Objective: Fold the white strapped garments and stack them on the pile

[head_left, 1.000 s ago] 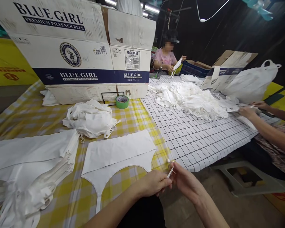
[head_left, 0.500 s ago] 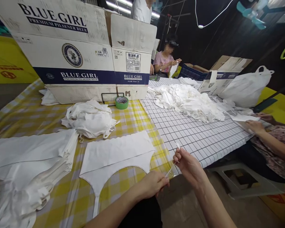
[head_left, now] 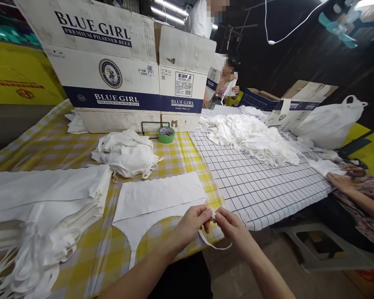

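A flat white cloth piece [head_left: 162,193] with a curved cut-out and narrow straps lies on the yellow checked tablecloth. Just over its right end, my left hand [head_left: 195,224] and my right hand [head_left: 232,226] meet, fingertips nearly touching. Both pinch a thin white strap [head_left: 216,246], whose slack hangs in a loop below them. A small white bit shows between the fingertips; its detail is too small to make out. On the left is a thick stack of similar white pieces [head_left: 43,191], with straps trailing off its front.
A crumpled white cloth heap [head_left: 126,153], green tape roll [head_left: 166,135] and large beer carton [head_left: 127,83] stand behind. A big white cloth pile [head_left: 252,137] lies on the grid tablecloth. Another person's hands [head_left: 343,178] handle white cloth at right. A stool [head_left: 314,249] stands below.
My hands have come together from a spread position, and the strap, stretched between them before, now hangs slack in a loop. The whole view has shifted slightly.
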Motion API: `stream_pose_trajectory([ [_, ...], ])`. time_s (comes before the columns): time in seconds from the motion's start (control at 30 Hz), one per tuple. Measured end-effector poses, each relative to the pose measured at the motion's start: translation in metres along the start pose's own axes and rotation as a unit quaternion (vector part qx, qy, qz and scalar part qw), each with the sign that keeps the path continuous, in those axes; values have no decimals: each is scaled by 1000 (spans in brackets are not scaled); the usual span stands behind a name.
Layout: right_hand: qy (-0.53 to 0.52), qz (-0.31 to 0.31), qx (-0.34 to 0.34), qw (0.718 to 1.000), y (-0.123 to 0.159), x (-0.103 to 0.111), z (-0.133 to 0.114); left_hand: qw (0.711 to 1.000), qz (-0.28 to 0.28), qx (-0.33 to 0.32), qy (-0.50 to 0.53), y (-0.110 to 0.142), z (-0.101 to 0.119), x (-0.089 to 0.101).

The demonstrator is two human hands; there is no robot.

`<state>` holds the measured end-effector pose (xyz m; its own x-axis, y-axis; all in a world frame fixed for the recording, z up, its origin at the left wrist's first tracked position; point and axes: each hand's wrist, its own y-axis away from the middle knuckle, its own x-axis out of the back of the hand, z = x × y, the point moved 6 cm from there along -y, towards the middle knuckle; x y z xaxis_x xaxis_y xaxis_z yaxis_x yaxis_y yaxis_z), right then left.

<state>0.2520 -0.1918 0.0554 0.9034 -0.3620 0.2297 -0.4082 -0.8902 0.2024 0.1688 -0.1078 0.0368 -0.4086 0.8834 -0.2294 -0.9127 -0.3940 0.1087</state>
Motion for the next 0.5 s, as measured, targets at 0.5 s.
stream_pose_trajectory([
  [0.5,363,20,228,903,-22,-39,-15,993,17,114,-5,15,-28,49],
])
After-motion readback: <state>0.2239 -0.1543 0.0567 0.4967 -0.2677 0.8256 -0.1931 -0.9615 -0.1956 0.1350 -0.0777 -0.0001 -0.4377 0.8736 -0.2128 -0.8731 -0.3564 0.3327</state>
